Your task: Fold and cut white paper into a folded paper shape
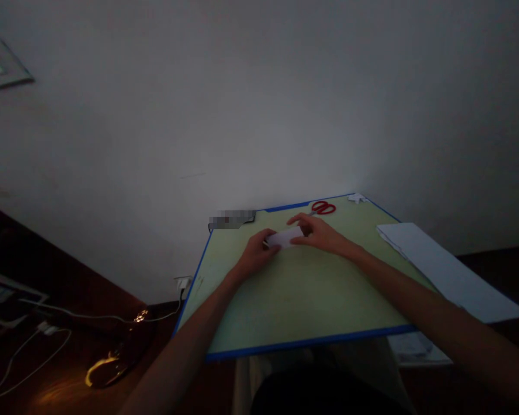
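A small white piece of paper (284,237), apparently folded, is held over the middle of the pale green tabletop (311,294). At its left end, my left hand (258,252) pinches it between thumb and fingers. My right hand (318,233) grips the right end, its thumb lying over the paper and its index finger lifted away. Just beyond my right hand are scissors (323,208) with red handles, their blades partly hidden behind the fingers.
White sheets (450,271) overhang the table's right edge. Crumpled white scraps (357,197) lie at the far right corner. A dark-edged, blurred-out object (232,219) sits at the far left corner. The wall (259,115) stands behind; cables (112,318) run at lower left.
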{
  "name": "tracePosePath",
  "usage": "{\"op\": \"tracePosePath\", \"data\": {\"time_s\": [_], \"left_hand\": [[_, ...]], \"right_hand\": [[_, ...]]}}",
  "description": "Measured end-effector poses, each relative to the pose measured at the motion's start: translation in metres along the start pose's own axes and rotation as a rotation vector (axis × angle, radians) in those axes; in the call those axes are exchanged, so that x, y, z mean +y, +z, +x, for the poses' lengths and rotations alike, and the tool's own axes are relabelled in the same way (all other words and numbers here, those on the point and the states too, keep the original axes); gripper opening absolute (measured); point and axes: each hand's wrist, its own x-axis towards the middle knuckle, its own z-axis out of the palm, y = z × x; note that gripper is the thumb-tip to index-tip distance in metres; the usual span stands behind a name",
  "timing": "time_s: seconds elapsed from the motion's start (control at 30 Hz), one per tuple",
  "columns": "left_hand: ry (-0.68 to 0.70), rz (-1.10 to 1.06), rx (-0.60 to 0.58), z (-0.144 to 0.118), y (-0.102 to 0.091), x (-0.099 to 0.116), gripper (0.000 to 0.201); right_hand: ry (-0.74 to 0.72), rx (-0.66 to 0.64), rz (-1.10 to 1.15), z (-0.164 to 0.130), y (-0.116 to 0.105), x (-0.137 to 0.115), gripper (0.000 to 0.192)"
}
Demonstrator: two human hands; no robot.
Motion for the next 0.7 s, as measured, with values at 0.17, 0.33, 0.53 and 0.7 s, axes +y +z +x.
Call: {"op": "tracePosePath", "data": {"time_s": [0.17,0.33,0.53,0.7], "left_hand": [[0.032,-0.161,0.11,0.001,0.008,0.009,0.023],[0.283,0.085,0.352,-0.004,0.0,0.028,0.025],[0.491,0.213,0.423,-0.008,-0.006,0.043,0.011],[0.534,0.18,0.479,-0.008,-0.002,0.041,0.009]], "right_hand": [[-0.202,0.273,0.192,-0.005,0.007,-0.017,0.046],[-0.431,0.411,-0.149,-0.007,0.005,-0.023,0.017],[-0.63,0.331,-0.311,-0.009,0.007,-0.026,0.013],[-0.531,0.379,-0.163,-0.011,0.015,-0.027,0.03]]}}
